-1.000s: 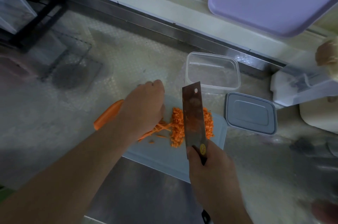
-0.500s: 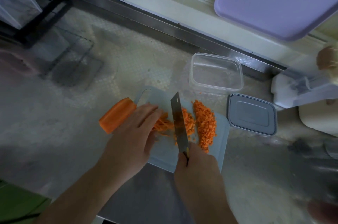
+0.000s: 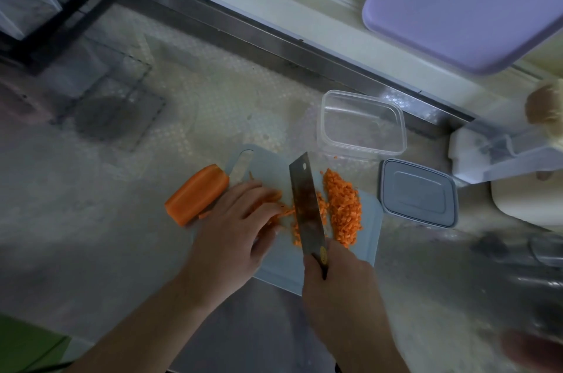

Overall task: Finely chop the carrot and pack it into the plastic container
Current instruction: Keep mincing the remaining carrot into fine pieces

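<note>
The right hand (image 3: 341, 290) grips a cleaver (image 3: 306, 205) over carrot dice (image 3: 344, 208) on a board (image 3: 370, 238); the left hand (image 3: 234, 235) pins carrot strips (image 3: 285, 212). Beyond, an empty tub (image 3: 362, 126) and lid (image 3: 419, 193) sit on the pale worktop (image 3: 213, 104) below a windowsill (image 3: 274, 4).
</note>
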### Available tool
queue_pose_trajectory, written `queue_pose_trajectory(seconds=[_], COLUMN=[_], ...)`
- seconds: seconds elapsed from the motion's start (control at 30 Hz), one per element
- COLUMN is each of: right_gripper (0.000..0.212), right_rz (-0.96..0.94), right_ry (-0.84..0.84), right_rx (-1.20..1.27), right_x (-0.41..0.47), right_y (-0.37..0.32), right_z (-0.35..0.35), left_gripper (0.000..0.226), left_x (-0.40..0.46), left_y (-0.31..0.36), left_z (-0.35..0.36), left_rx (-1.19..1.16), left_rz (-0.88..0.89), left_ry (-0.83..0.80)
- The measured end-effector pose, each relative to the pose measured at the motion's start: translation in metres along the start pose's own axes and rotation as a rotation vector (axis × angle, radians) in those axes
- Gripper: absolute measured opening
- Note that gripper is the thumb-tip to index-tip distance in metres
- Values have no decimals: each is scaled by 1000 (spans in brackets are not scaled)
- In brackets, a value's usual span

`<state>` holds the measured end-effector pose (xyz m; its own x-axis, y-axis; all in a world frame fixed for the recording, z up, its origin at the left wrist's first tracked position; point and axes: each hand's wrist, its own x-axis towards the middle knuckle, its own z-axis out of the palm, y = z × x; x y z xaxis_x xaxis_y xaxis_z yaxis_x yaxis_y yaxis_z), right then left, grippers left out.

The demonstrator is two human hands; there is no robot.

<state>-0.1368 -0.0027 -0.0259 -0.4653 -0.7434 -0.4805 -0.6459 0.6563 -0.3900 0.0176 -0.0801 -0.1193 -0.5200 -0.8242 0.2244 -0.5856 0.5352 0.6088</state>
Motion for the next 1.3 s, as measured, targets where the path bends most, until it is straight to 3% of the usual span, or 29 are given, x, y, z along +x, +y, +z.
queue_pose_trajectory(seconds=[0.47,0.63,0.73,1.0,1.1,1.3], right_gripper=[29,18,21,25,16,23], right_rz=[-43,-29,-67,-75,-92,-105], right_ry=[-54,-50,2,-59,-27,27], right_rx=[-136,-87,-60,-174,-143,1], right_x=[5,12,9,17,21,13], right_y=[-8,-12,-11,-16,-22,-18], right_z=[8,14,7,12,18,16], left_gripper=[15,9,8,8,11,7], left_x=[0,-1,0,0,0,0], left_y=[-8,-9,-7,-7,-8,-8], left_z=[2,2,1,-1,0,-1], left_rx=[-43,-58,-75,-70,-75,-96], left_rz=[68,61,63,79,67,70], left_ry=[50,44,46,45,47,45])
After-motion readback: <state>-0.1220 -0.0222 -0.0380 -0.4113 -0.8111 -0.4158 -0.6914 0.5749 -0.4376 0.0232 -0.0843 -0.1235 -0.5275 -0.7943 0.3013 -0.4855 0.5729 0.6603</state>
